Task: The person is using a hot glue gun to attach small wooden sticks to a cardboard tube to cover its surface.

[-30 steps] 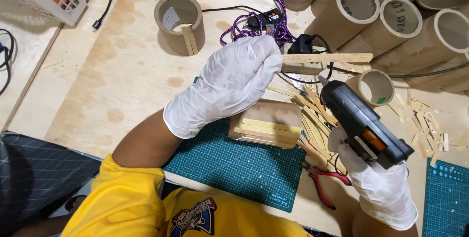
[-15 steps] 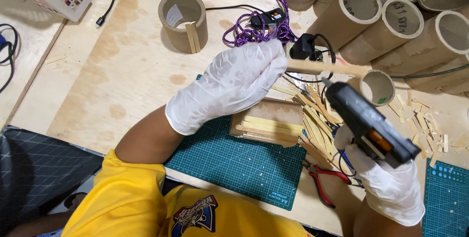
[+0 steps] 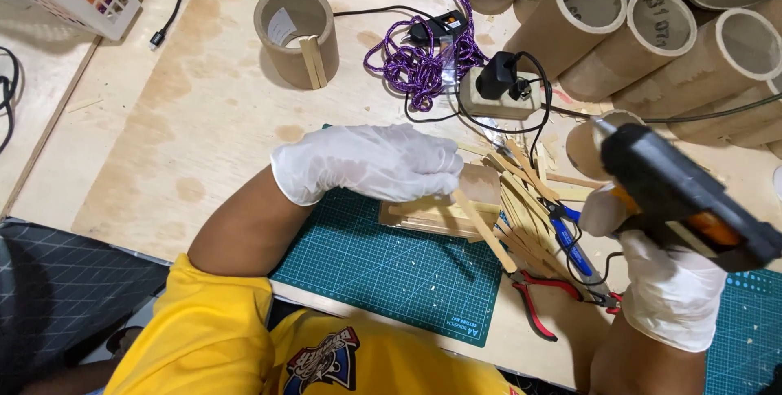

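Two white-gloved hands working over a green cutting mat (image 3: 383, 273)
Left hand (image 3: 371, 163) is lying palm-down, pinching a flat pale wooden stick (image 3: 485, 230); right hand (image 3: 664, 281) is gripping a black glue gun (image 3: 684, 191).

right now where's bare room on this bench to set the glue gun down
Bare wood lies left of the green cutting mat, below the short cardboard tube. Crowded: the stick pile, pliers and power strip between the left hand and the glue gun.
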